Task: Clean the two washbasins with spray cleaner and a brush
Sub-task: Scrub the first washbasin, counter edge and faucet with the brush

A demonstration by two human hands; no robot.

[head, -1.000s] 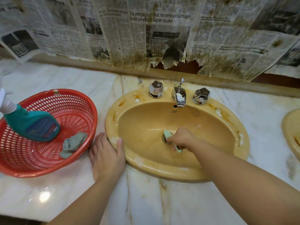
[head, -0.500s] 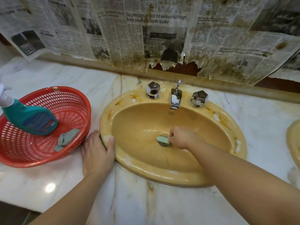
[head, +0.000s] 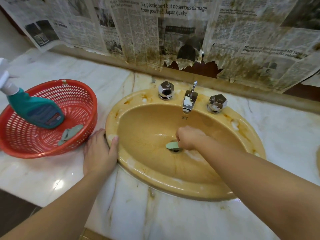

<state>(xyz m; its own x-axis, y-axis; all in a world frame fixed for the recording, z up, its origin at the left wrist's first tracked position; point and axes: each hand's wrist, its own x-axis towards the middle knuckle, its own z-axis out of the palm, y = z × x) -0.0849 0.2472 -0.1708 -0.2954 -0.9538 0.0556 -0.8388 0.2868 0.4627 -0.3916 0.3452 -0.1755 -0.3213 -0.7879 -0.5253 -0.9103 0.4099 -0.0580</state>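
Head view: right grip (head: 187, 138) clenches the brush (head: 172, 146) at the drain (head: 175, 149), left grip (head: 99, 153) flat on the bench (head: 52, 177); foam could make it slip.

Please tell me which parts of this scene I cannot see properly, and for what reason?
All in the head view:
- Brush: the right hand covers its handle; its bristles face down.
- Drain: mostly hidden under the brush.
- Spray bottle in the red basket: nozzle cut off by the left edge; label too blurred to read.
- Second washbasin: only a sliver at the right edge.
- Left hand: its fingertips are hidden behind the basket.
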